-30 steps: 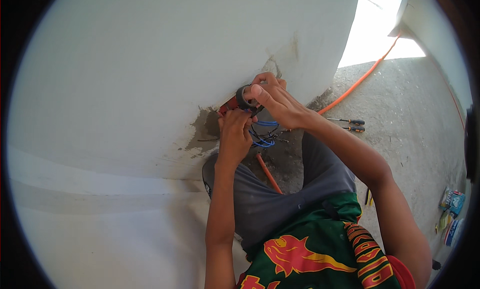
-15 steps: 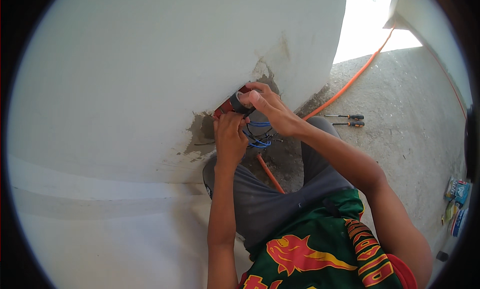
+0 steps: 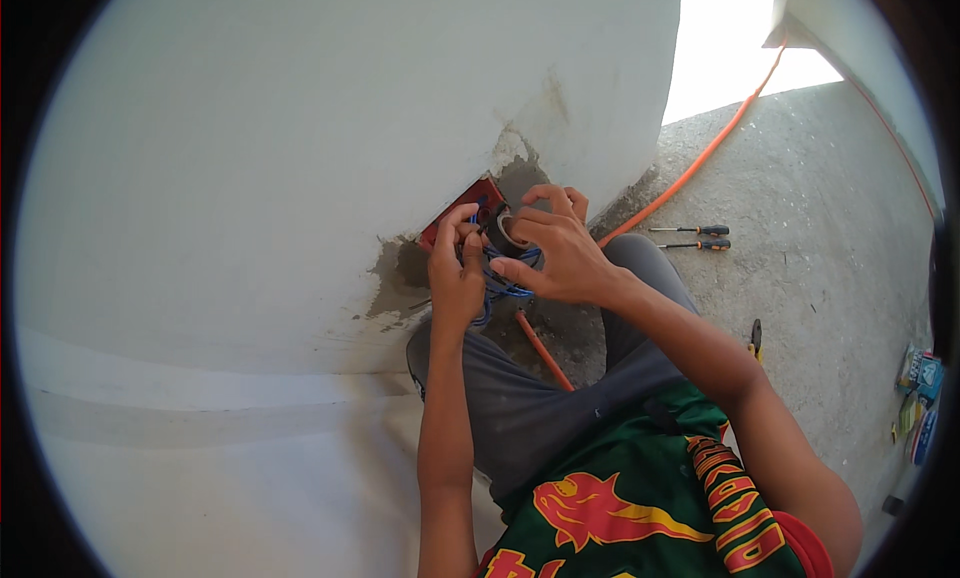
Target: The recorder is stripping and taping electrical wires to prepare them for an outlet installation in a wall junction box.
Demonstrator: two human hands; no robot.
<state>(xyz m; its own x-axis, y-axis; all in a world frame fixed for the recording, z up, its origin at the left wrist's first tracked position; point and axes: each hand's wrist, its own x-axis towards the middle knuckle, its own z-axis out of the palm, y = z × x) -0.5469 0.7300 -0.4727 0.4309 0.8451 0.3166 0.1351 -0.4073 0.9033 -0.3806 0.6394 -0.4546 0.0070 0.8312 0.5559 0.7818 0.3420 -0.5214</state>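
Note:
A red electrical box (image 3: 484, 191) is set in the white wall, with blue wires (image 3: 512, 284) and some dark ones coming out of it and hanging below. My left hand (image 3: 457, 283) is at the box's lower end, thumb and fingers pinched on wires at its opening; the fingertips are partly hidden. Between my hands is a roll of black electrical tape (image 3: 497, 228). My right hand (image 3: 568, 246) has curled fingers at the roll, one seeming to reach into its hole, while its thumb points toward the wires.
Two screwdrivers (image 3: 712, 245) lie on the concrete floor to the right, with pliers (image 3: 756, 334) nearer my right arm. An orange conduit (image 3: 700, 164) runs along the floor toward the bright opening. A short orange conduit (image 3: 543, 348) stands between my legs. Small packages (image 3: 920, 373) are at the far right.
Both hands have shifted off the box's face, uncovering more of it. The tape roll has moved a little down and right with my right hand, whose fingers have spread more.

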